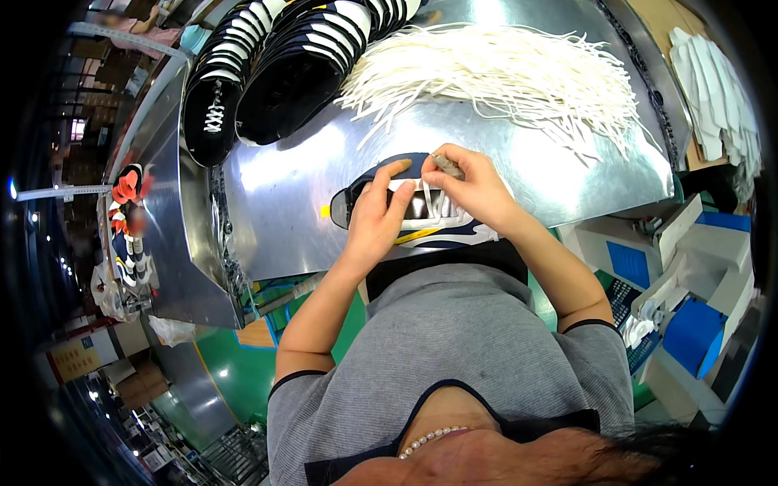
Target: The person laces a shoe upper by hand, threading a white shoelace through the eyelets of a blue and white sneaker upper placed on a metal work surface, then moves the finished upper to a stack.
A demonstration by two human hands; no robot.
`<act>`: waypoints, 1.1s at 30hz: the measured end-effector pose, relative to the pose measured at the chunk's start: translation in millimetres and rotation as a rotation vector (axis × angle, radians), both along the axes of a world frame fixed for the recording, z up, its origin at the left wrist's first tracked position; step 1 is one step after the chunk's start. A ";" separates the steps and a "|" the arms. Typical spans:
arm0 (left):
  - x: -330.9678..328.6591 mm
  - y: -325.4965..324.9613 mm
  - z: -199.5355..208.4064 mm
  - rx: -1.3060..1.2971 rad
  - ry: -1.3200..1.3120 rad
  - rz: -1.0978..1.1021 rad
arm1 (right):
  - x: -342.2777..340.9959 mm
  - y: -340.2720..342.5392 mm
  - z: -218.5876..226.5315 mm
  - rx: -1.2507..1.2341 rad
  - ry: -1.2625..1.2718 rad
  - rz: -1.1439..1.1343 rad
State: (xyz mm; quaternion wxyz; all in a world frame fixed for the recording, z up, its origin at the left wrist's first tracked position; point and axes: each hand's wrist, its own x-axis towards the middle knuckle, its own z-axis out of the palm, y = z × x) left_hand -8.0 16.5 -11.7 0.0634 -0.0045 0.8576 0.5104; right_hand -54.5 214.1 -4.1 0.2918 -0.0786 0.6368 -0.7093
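Note:
A navy, white and black shoe upper with yellow trim lies on the metal table in front of me, its opening facing up. My left hand holds its left part, with the thumb on the white eyelet edge and the index finger on the far side. Across the opening runs a white shoelace. The fingertips of my right hand pinch the lace at the far eyelet edge; a greyish wrap covers one finger. The exact pinch point is partly hidden by the fingers.
Beyond my hands a large pile of loose white laces covers the table. Nested shoe uppers stand in stacks at the far left. White flat pieces hang at the far right. Grey and blue bins stand right of me.

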 end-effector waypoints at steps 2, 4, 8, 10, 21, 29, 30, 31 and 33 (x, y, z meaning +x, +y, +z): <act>0.3 3.2 -0.2 -0.025 0.003 0.017 | -0.7 -5.4 -10.2 0.251 0.383 -0.138; 1.2 6.1 -0.4 -0.049 0.003 0.036 | -1.4 -7.5 -18.2 0.226 0.367 -0.129; 0.5 8.8 -4.6 -0.079 0.063 0.096 | -5.2 -7.6 -33.6 0.134 0.438 -0.133; 1.2 9.7 -0.7 -0.179 0.086 0.068 | -0.8 -6.1 -29.4 0.174 0.519 -0.175; 4.7 13.3 3.0 -0.175 0.109 0.087 | 24.3 14.7 -4.8 0.498 0.692 -0.093; 7.7 10.3 -6.2 -0.160 0.231 0.090 | 18.5 7.0 -2.7 0.723 0.848 0.060; 8.2 11.9 -4.9 -0.095 0.202 0.085 | 17.0 3.5 -3.5 0.723 0.849 0.058; 9.8 13.5 -4.3 -0.028 0.172 0.080 | 15.9 -1.4 -5.3 0.765 0.880 0.087; 13.1 16.2 -3.9 0.028 0.163 0.044 | 17.2 -17.1 -16.4 0.807 0.985 0.102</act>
